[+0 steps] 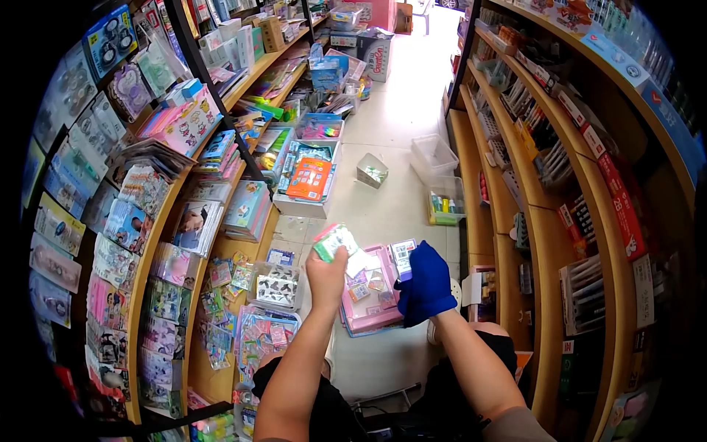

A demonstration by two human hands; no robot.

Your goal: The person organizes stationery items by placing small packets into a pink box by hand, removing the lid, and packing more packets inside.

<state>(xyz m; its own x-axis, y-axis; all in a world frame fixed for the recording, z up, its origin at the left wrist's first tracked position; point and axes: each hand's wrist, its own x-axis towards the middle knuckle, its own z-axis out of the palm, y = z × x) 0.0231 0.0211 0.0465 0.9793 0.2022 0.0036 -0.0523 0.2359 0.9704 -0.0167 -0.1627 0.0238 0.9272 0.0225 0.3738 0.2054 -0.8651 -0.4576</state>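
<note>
My left hand (pixel 328 276) is closed around a small green-and-white packet (pixel 335 241), with the thumb on its near face. A royal-blue cloth (pixel 427 283) covers my right hand (pixel 436 308) and hides its fingers, which look closed in it. At the cloth's left edge is a small white box with a printed label (pixel 403 258), touching the cloth; its lower part is hidden. Below and between both hands, a pink tray (pixel 368 323) on the floor holds several small packets (pixel 359 292).
Stocked wooden shelves rise on the left (pixel 158 254) and right (pixel 549 199). A clear box of black-and-white items (pixel 278 284) stands left of the tray. Farther along the aisle are a small bin (pixel 372 171), clear plastic tubs (pixel 434 155) and a white box of packages (pixel 302 206).
</note>
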